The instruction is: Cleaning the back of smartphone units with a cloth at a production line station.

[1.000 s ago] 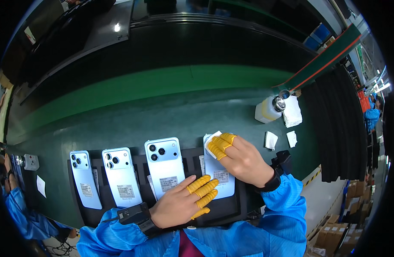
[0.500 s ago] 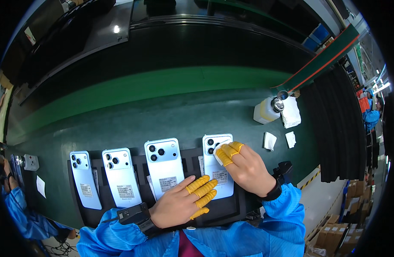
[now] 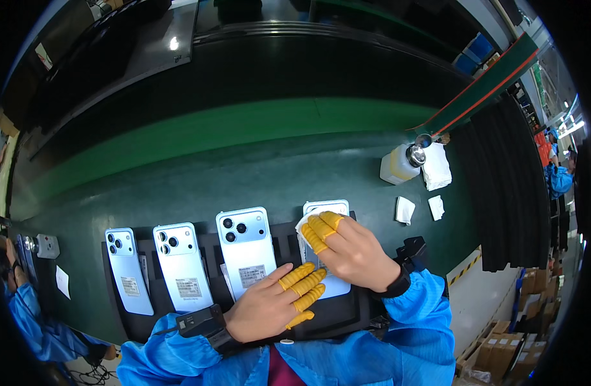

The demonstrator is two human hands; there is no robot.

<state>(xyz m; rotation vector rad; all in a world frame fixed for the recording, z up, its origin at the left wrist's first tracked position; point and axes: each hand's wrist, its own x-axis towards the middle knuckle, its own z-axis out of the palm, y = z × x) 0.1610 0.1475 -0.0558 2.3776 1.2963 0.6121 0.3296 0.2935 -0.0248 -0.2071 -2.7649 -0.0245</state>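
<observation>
Four pale-blue phones sit backs-up on black tray (image 3: pixel 135 315), long axes running away from the person, cameras at far end. Green belt (image 3: pixel 244 174) beyond tray is open. Right hand (image 3: pixel 350 251), fingers together, presses white wipe (image 3: pixel 303 224) on rightmost phone (image 3: pixel 327 209), probably at its camera end. Left hand (image 3: pixel 273 302) lies flat, fingers spread, at tray's near edge beside third phone (image 3: pixel 246 248).

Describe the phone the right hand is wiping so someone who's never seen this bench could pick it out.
On the green bench, a black tray holds four pale blue phones face down in a row. The wiped phone is the rightmost one. Unlike its neighbours, it lies mostly hidden under the right hand, which presses a white cloth on it.
</observation>
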